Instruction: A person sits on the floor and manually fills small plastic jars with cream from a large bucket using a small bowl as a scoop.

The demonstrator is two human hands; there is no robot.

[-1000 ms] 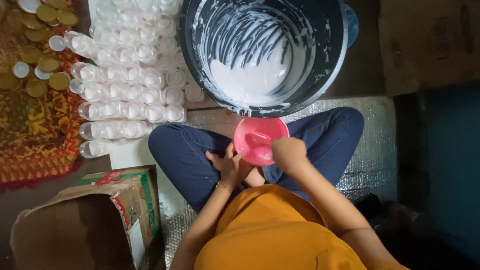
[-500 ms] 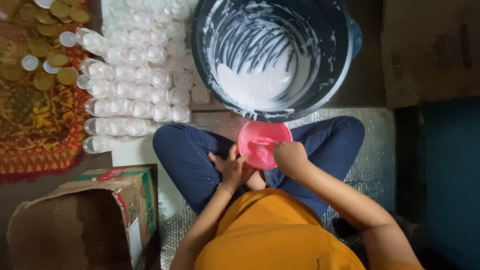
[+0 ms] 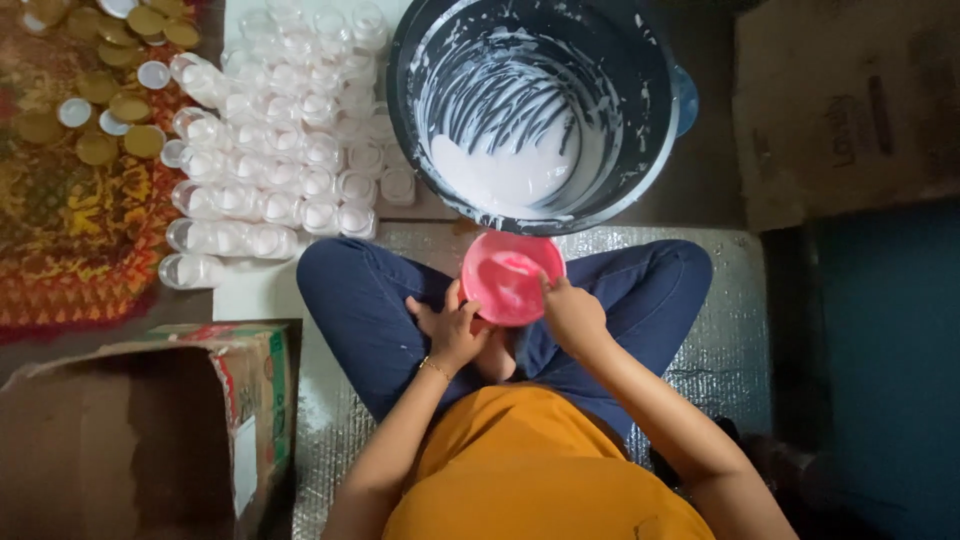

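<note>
Between both hands, pink bowl (image 3: 512, 278) rests over the lap. Right hand (image 3: 572, 316) grips its rim; left hand (image 3: 452, 328) touches its other side, fingers loosely curled. Beyond the hands: dark bucket (image 3: 640, 150) with white liquid, small clear jars (image 3: 290, 150) further left.

pink bowl (image 3: 512, 277), dark bucket (image 3: 640, 60), red-and-yellow patterned rug (image 3: 70, 250)
</note>
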